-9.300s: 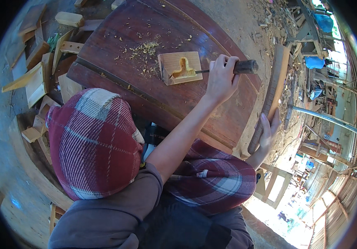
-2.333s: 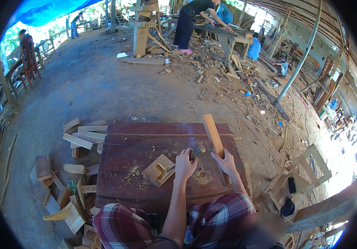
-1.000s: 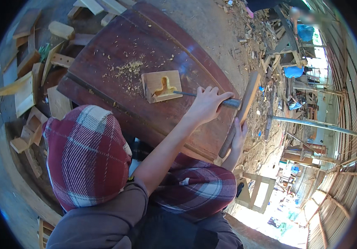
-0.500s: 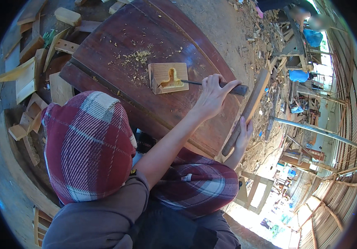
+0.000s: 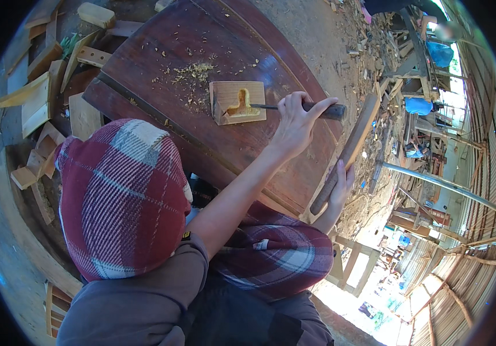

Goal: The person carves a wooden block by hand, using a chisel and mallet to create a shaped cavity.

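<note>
My left hand point(image 5: 296, 124) is closed around a chisel point(image 5: 333, 111) with a dark handle, held low and nearly level. Its thin blade points left, and the tip is at the right side of a recess cut into a small light wooden block point(image 5: 220, 92). The recess has a rounded upright part and a wider base. My right hand point(image 5: 340, 187) grips the lower part of a long wooden baton point(image 5: 356, 132), which stands slanted just right of the chisel handle, apart from it. The block lies on a dark red-brown wooden board point(image 5: 161, 63).
Wood shavings point(image 5: 193, 72) are scattered on the board beyond the block. Offcuts point(image 5: 34, 109) pile up at the left. My knees, in plaid cloth point(image 5: 124, 202), flank the near edge. A metal pole point(image 5: 441, 183) and a littered dirt floor are on the right; another person is far off.
The chisel tip has shifted slightly left into the recess, and the left hand moved up a little with it. The baton is still held beside the handle. The view has shifted slightly.
</note>
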Motion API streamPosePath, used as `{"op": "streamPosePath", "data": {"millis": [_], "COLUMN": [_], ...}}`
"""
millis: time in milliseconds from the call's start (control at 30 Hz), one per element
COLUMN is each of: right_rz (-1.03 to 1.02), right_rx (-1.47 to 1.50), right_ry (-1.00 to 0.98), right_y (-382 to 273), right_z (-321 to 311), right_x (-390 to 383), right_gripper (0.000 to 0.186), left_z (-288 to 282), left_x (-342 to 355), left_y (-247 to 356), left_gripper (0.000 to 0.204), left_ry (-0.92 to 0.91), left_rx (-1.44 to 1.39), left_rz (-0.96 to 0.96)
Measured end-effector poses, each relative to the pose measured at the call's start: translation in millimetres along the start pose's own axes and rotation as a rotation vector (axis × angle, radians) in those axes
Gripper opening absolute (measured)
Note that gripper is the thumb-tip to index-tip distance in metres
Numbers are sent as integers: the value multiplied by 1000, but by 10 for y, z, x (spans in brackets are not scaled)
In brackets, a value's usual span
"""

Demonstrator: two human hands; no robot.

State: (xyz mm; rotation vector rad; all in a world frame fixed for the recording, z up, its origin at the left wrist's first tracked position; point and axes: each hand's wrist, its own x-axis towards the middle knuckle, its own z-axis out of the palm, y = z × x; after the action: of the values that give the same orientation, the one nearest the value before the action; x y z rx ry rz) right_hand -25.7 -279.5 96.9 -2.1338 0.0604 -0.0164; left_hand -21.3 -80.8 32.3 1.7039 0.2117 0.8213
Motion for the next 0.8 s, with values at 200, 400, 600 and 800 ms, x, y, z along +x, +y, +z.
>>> {"op": "streamPosePath", "data": {"millis": [200,400,600,800], "right_rz": [-13,17,14,-16], "right_rx": [-11,-20,-27,-8], "right_ry": [-22,-35,-39,-28], "right_y": [109,142,59,62], "right_z": [-20,-43,-15,-61], "right_x": [41,72,36,40], "right_gripper": [33,40,34,30], "left_z": [-40,-37,-28,13], "left_x": [7,25,45,32], "left_y": [-19,-13,-19,6], "left_gripper": [68,67,67,69], "left_ry": [37,37,69,118], "left_rx": [15,18,-1,0], "left_rz": [10,18,15,4]}}
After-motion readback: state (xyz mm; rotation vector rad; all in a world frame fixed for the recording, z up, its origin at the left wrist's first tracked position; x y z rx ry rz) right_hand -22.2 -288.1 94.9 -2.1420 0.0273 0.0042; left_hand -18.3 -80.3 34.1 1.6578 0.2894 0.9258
